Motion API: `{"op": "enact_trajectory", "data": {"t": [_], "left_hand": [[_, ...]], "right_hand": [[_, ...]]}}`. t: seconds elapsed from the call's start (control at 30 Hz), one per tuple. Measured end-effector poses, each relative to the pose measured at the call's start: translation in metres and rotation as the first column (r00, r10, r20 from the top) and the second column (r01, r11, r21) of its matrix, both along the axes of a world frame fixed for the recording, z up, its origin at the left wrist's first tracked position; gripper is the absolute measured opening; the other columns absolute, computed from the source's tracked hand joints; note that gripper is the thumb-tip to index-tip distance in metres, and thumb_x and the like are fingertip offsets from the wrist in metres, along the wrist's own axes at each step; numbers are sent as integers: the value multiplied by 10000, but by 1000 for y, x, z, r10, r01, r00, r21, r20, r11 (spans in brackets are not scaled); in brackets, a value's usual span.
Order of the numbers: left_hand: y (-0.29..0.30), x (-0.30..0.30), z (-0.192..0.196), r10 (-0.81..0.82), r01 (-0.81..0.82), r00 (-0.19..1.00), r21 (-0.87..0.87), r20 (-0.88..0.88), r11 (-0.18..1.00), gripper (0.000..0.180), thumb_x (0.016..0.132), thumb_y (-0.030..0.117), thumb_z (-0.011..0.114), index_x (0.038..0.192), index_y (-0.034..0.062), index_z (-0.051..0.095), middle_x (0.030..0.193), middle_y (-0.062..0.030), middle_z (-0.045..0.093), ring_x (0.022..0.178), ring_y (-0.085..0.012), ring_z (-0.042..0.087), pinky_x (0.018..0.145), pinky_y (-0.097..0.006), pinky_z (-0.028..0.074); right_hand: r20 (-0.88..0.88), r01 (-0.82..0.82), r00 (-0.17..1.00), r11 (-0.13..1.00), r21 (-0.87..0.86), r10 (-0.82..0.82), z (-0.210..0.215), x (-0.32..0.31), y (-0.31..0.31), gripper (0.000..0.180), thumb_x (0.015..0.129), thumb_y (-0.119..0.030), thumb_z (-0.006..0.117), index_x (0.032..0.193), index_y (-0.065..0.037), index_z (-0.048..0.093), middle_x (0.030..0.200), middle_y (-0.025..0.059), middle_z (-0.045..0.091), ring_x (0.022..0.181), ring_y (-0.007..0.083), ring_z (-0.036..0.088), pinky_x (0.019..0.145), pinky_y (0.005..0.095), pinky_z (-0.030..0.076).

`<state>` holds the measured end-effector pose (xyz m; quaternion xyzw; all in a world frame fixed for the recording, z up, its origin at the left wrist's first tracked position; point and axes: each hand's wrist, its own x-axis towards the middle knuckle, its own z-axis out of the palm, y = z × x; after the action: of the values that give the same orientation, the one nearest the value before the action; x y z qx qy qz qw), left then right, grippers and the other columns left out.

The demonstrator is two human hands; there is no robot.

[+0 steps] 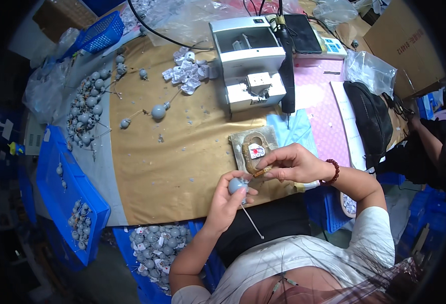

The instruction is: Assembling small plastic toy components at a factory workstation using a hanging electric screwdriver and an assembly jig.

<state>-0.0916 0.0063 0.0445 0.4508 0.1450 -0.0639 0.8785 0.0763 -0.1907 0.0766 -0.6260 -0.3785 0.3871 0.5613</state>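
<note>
Grey ball [237, 185] being fitted with a small brass piece [261, 172] just above the table [172, 167] edge.
Left hand [228, 200] is gripping the ball, its thin white stem pointing down; right hand [294, 163] is pinching the brass piece against it, best kept steady and aligned.

Small assembly workshop, cardboard-covered workbench [172, 167], blue plastic bins [66, 197] of grey ball parts [157, 248], white benchtop machine [246, 61], hanging electric screwdriver [286, 66], bagged stock, cardboard boxes [400, 45].
</note>
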Motion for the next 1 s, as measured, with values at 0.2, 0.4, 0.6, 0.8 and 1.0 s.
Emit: {"op": "enact_trajectory", "data": {"t": [0.2,0.4,0.6,0.8,1.0], "left_hand": [[-5,17,-16,-12,-63,991,553,130,831,398,941,-31,614,1316,20,491,1228,-92,576,1034,-130,604,890,-263,507],[8,53,-14,-34,-213,965,854,260,475,399,830,18,701,1215,28,599,1145,-129,604,1032,-258,613,909,-345,488],[7,61,-17,-32,-182,973,841,230,509,392,822,16,696,1200,28,594,1180,-162,590,1097,-338,588,961,-405,480],[6,60,-16,-134,-222,952,923,275,315,365,773,-38,662,1128,43,624,1198,-163,593,1133,-349,567,973,-435,469],[-11,60,-14,-327,-280,921,944,213,-174,454,758,29,689,1209,78,655,1299,-141,580,1232,-319,496,1005,-479,421]], "right_hand": [[606,32,796,999,-17,-15,-15,9,0,261,835,-54,740,1090,-36,686,877,105,668,797,285,677,692,371,553],[828,41,561,999,-31,3,-29,20,10,289,790,-83,731,1074,-61,682,791,73,577,720,274,628,612,391,528],[889,-12,453,998,-67,65,-33,27,11,422,722,-76,749,1138,-47,684,813,59,561,691,225,599,563,366,505],[928,-145,306,974,-174,211,-24,38,13,355,768,-157,657,1084,5,671,869,86,577,807,242,621,650,356,535],[903,-183,309,950,-252,299,-16,44,12,340,768,-148,673,1075,-2,684,939,111,591,836,254,615,682,361,534]]}}
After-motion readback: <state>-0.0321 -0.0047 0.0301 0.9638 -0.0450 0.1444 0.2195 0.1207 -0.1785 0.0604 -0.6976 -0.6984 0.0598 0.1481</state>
